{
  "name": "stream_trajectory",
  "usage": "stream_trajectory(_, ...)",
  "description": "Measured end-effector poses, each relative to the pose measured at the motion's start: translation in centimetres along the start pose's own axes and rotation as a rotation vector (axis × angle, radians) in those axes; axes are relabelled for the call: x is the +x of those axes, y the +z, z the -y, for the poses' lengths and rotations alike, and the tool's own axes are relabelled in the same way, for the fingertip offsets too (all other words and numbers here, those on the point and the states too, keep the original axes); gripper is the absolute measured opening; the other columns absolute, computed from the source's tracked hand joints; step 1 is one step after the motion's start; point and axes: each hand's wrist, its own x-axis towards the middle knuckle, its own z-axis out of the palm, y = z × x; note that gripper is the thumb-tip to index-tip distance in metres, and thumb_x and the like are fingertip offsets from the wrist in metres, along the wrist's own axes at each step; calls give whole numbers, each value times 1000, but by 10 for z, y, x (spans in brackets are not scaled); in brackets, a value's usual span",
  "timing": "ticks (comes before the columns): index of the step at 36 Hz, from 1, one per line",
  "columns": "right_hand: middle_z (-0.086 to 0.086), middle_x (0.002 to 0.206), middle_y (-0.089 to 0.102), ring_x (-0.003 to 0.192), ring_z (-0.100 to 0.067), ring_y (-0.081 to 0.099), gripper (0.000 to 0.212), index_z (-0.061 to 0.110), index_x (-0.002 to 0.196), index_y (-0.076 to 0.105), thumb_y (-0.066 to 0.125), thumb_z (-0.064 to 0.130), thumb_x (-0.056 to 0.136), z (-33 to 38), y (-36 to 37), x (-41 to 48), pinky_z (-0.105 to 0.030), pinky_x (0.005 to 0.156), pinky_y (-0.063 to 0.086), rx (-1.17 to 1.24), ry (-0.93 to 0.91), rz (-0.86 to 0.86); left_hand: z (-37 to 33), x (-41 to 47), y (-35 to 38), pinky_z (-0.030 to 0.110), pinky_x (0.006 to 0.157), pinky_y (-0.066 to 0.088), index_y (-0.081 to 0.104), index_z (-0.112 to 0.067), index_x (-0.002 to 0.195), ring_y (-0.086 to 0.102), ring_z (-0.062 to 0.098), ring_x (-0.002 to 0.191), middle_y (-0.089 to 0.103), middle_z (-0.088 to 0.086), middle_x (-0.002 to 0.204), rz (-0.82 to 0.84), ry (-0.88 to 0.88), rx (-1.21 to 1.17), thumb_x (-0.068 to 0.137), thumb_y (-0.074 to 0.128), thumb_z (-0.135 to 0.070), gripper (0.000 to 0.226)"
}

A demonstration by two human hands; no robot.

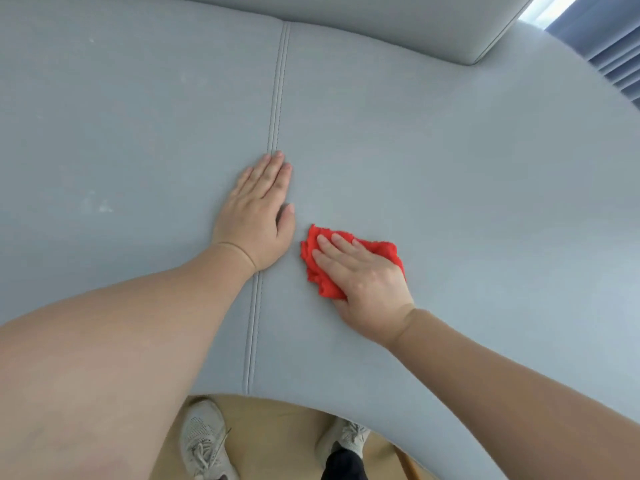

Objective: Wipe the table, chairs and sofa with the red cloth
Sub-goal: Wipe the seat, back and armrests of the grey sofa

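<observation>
A: Head view first. Where's the red cloth [322, 284]?
B: On the sofa seat [450, 168], right-hand cushion, just right of the seam [275, 98]. It's nearer the front edge than the back, and bunched up, not spread flat.
A: R hand?
B: R hand [367, 278] lies on top of the cloth, palm down, fingers nearly straight & pressing it into the seat. No pinch. Cloth sticks out past the fingertips and on both sides of the hand.
A: L hand?
B: L hand [258, 216] is flat on the seat, palm down, fingers straight & together, holding nothing. It sits over the seam. Thumb points twd the cloth, near it but not touching.
A: Anything else?
B: Back cushion [381, 19] runs along the seat's far edge. A few pale marks [102, 206] on the left-hand cushion. Below the front edge there's tan floor [277, 420] w/ two light grey lace-up shoes [202, 441]. Top right corner: blue-grey curtain [609, 53] beside a strip of daylight.
</observation>
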Motion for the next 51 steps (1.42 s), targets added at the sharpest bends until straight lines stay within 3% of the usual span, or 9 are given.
stream_trajectory(12,-14,137,53,126,-32,51,56,5,127,61,76,22,75,36,6,-50,-48,103,44,-38,-100,188,0,-2,-1,32,117,-2,23,-1,148,11,25,146,16,15,157,28,2,64,91,26,-28,63)
stream_trajectory(17,-17,158,7,147,-34,3,72,10,153,18,30,52,95,18,-11,-50,-49,118,3,-161,-272,522,-1,-5,0,32,118,-1,21,-2,148,9,24,146,14,14,158,44,3,72,95,28,-25,59)
stream_trajectory(22,-9,151,38,139,-29,36,53,23,142,46,39,48,96,-13,-24,-28,-55,112,29,-204,-485,457,1,-32,-9,32,118,1,26,0,147,15,26,146,18,15,156,90,40,36,93,29,-24,58)
stream_trajectory(29,-12,137,54,128,-34,50,30,16,121,66,59,25,94,23,23,-76,-47,99,45,-56,-373,116,17,-114,-19,47,112,28,49,6,133,40,34,134,43,21,143,56,-19,-54,90,33,-18,51)
stream_trajectory(33,-11,129,61,118,-33,58,34,15,118,68,50,10,90,35,25,-78,-42,95,49,-111,-450,110,33,-136,-26,47,111,29,51,6,131,41,35,132,44,21,142,82,7,-10,89,34,-16,50)
stream_trajectory(41,-4,128,62,113,-28,60,35,21,116,67,39,19,96,65,28,-46,-38,93,49,-149,-743,194,52,-138,-36,44,112,26,50,7,131,42,36,132,44,22,141,55,-44,14,89,33,-18,52)
stream_trajectory(44,-2,125,63,101,-26,62,40,23,116,66,32,18,96,63,28,-34,-33,83,49,-178,-795,217,59,-139,-35,43,112,24,49,7,132,41,36,132,43,22,142,74,2,29,89,33,-18,52)
stream_trajectory(48,-8,120,64,89,-28,62,40,19,122,63,36,19,92,54,29,-5,-32,69,46,-247,-739,139,66,-138,-29,42,114,23,45,2,137,35,29,137,39,16,146,66,15,41,89,32,-19,54)
stream_trajectory(51,-14,113,66,80,-30,62,34,17,116,68,56,15,84,47,27,32,-36,67,50,-259,-517,18,68,-138,-24,42,114,24,44,0,139,34,27,138,38,14,148,52,27,45,88,33,-19,55)
